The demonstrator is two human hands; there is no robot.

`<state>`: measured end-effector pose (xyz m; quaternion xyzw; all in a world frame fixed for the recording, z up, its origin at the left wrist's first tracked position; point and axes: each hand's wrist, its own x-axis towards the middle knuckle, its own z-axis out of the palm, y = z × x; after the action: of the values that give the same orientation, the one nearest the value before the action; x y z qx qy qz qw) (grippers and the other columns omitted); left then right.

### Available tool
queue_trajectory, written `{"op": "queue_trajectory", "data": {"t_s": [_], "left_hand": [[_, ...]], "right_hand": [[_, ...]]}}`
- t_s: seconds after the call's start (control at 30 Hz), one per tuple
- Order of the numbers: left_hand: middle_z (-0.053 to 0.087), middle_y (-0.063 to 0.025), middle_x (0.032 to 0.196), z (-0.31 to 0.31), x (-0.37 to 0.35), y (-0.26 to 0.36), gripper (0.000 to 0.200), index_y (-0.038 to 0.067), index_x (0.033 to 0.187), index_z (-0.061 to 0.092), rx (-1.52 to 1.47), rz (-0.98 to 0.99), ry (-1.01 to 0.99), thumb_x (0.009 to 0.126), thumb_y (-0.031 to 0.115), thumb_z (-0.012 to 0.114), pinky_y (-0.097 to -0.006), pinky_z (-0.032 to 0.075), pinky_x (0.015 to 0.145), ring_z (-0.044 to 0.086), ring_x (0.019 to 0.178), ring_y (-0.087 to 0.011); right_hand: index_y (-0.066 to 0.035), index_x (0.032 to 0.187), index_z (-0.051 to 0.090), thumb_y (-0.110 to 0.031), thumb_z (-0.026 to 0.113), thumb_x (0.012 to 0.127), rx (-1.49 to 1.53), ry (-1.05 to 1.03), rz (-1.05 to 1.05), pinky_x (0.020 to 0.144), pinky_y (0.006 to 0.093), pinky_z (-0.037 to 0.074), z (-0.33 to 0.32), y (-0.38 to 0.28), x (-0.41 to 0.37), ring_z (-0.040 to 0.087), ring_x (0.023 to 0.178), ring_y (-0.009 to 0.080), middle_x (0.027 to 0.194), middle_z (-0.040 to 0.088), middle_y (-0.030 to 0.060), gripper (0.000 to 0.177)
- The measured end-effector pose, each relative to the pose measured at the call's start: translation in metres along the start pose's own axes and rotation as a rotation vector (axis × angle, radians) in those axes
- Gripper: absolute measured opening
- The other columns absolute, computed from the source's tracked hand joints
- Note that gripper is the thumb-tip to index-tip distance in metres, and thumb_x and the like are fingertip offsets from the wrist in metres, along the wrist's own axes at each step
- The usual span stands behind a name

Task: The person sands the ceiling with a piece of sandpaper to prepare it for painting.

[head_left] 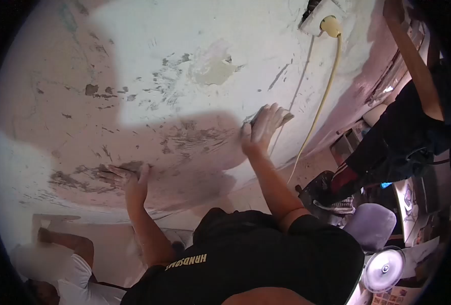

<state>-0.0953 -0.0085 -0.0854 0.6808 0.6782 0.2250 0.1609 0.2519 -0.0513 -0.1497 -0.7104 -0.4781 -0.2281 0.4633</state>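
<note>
My left hand (126, 179) lies with its fingers stretched out against a dark, scuffed patch of the wall (169, 25), thumb apart. A dark shape shows beside its fingers; whether it is an object or a stain is unclear. Farther right and higher, my right hand (264, 127) presses a flat grey-brown piece (288, 118) to the wall, with the piece's edge sticking out past the fingers. The white and pink wall has dark scrapes and a bare, peeled patch (212, 71) above and between my hands.
A yellow plug (330, 25) sits in a wall socket, its cord (323, 101) hanging right of my right hand. A person in dark clothes (403, 127) stands at right; another in white (73, 269) is at lower left. A chair (371, 223) and round fan (384, 269) are at lower right.
</note>
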Motion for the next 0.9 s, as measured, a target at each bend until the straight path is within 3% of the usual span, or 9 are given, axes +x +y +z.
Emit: {"op": "queue_trajectory", "data": {"t_s": [0.07,0.3,0.4,0.47,0.6,0.7,0.77,0.8,0.9], "left_hand": [[0.037,-0.0372,0.134,0.007,0.007,-0.020,0.105,-0.018,0.138,0.004,0.033,-0.060,-0.188,0.085,0.058,0.054,-0.0463,0.021,0.108,0.033,0.126,-0.0495],[0.042,-0.0364,0.130,0.023,0.007,-0.033,0.095,-0.015,0.136,0.027,0.006,-0.085,-0.174,0.084,0.060,0.054,-0.0465,0.027,0.105,0.036,0.126,-0.0457],[0.043,-0.0359,0.129,0.032,0.009,-0.036,0.083,-0.012,0.125,0.046,0.261,0.155,0.313,0.084,0.060,0.053,-0.0463,0.031,0.102,0.038,0.125,-0.0436],[0.034,-0.0359,0.137,0.007,0.004,-0.011,0.084,-0.011,0.127,0.046,0.025,-0.089,-0.172,0.084,0.060,0.054,-0.0463,0.027,0.105,0.033,0.128,-0.0446],[0.029,-0.0341,0.141,-0.001,0.002,-0.006,0.102,-0.014,0.140,0.017,-0.017,-0.199,-0.340,0.082,0.060,0.056,-0.0449,0.016,0.111,0.025,0.134,-0.0427],[0.022,-0.0355,0.144,0.015,0.005,-0.016,0.098,-0.014,0.139,0.023,0.095,0.035,0.003,0.082,0.059,0.057,-0.0469,0.011,0.112,0.020,0.135,-0.0465],[0.017,-0.0387,0.143,0.022,0.005,-0.024,0.097,-0.014,0.137,0.025,0.121,0.086,0.138,0.082,0.060,0.057,-0.0470,0.015,0.111,0.021,0.134,-0.0462],[0.016,-0.0398,0.143,0.024,0.003,-0.027,0.096,-0.014,0.137,0.026,0.131,0.096,0.173,0.082,0.060,0.057,-0.0471,0.016,0.110,0.021,0.134,-0.0461],[0.029,-0.0352,0.140,0.024,0.012,-0.035,0.083,-0.009,0.133,0.041,-0.034,0.073,-0.045,0.084,0.057,0.055,-0.0490,0.014,0.110,0.024,0.132,-0.0467]], "right_hand": [[0.009,0.141,0.022,-0.027,0.048,0.087,0.141,0.256,0.023,0.109,0.0601,0.002,-0.012,0.008,0.043,0.006,0.137,0.0513,0.147,0.016,0.0331,0.070],[0.006,0.144,0.016,-0.023,0.040,0.094,0.224,0.434,0.247,0.111,0.0490,-0.013,-0.013,-0.004,0.067,0.000,0.143,0.0324,0.153,0.014,0.0195,0.063],[0.006,0.144,0.014,-0.023,0.041,0.094,0.155,0.341,0.298,0.110,0.0498,-0.015,0.026,-0.022,0.002,-0.002,0.143,0.0327,0.154,0.010,0.0193,0.064],[0.006,0.145,0.014,-0.021,0.045,0.091,0.110,0.282,0.089,0.110,0.0533,-0.012,0.025,-0.034,-0.011,-0.003,0.141,0.0404,0.152,0.009,0.0248,0.067],[0.007,0.144,0.010,-0.030,0.037,0.097,0.215,0.401,0.269,0.110,0.0488,-0.016,-0.007,0.011,0.072,-0.004,0.143,0.0333,0.154,0.006,0.0194,0.066],[0.009,0.143,0.013,-0.039,0.037,0.098,0.307,0.437,0.468,0.114,0.0408,0.000,-0.037,0.006,0.113,0.007,0.141,0.0337,0.153,0.009,0.0210,0.070],[0.010,0.142,0.013,-0.041,0.040,0.097,0.803,0.422,0.733,0.114,0.0371,0.011,-0.041,-0.021,0.106,0.012,0.140,0.0343,0.152,0.009,0.0244,0.073],[0.009,0.141,0.021,-0.041,0.042,0.095,0.594,0.457,0.554,0.114,0.0429,0.013,-0.018,-0.007,0.087,0.013,0.139,0.0394,0.147,0.017,0.0304,0.071],[0.006,0.145,0.000,-0.031,0.045,0.093,0.167,0.265,0.311,0.111,0.0559,-0.003,0.035,-0.021,0.000,-0.003,0.139,0.0458,0.149,-0.001,0.0318,0.078]]}}
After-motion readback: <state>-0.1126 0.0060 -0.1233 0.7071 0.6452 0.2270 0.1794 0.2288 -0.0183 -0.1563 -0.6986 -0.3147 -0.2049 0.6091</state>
